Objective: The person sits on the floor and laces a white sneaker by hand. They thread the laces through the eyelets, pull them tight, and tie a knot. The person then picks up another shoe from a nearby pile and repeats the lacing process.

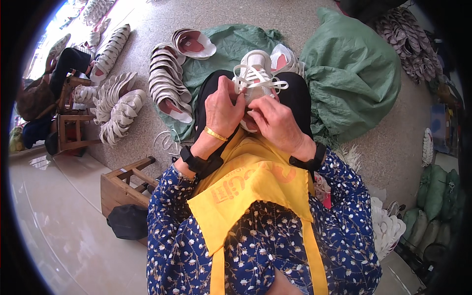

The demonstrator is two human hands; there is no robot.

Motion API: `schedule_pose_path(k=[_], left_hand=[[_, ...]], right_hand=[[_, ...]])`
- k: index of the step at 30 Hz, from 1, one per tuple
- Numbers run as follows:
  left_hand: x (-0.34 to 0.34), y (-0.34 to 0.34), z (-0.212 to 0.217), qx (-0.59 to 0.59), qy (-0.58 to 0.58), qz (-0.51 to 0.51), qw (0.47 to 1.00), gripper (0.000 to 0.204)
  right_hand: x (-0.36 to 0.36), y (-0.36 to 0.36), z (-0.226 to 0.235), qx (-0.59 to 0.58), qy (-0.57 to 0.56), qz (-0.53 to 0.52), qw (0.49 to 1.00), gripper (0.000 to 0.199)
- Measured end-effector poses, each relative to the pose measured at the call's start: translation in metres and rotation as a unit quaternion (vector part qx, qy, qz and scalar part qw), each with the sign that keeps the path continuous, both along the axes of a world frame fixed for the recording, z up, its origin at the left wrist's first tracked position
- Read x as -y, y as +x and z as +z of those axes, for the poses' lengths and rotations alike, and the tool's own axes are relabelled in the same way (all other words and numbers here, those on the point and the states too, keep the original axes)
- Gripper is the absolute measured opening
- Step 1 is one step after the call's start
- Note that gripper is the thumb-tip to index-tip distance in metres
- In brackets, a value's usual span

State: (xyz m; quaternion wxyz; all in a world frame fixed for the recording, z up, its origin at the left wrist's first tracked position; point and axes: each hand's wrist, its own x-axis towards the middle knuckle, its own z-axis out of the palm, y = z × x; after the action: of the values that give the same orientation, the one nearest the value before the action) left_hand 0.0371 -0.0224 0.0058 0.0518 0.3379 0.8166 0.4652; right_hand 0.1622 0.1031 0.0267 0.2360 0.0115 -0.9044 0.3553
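Laces [255,81] of a white mesh lace-up shoe [256,73] lay looped across its tongue as I watched both hands work on it in the lap. The left hand [222,108] pinched a lace by the eyelets; the right hand [275,123] gripped the shoe's near end. Stacked white shoe uppers [167,81] rested on the speckled floor [393,142] beside a green sack [351,73].

Speckled stone floor [388,147] meets glossy tiles [54,216]; wooden stools [120,184] stand left, perhaps in daylight.
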Motion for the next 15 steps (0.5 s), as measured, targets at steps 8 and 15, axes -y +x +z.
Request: schedule_pose_path(k=[8, 15], left_hand=[[0.001, -0.001, -0.002, -0.011, -0.005, 0.0, 1.0, 0.028], [0.002, -0.001, 0.002, 0.006, 0.011, 0.0, 1.0, 0.03]], right_hand=[[-0.007, -0.034, -0.013, 0.066, 0.085, -0.098, 0.989, 0.01], [-0.006, -0.035, -0.005, 0.081, 0.099, -0.072, 0.989, 0.009]])
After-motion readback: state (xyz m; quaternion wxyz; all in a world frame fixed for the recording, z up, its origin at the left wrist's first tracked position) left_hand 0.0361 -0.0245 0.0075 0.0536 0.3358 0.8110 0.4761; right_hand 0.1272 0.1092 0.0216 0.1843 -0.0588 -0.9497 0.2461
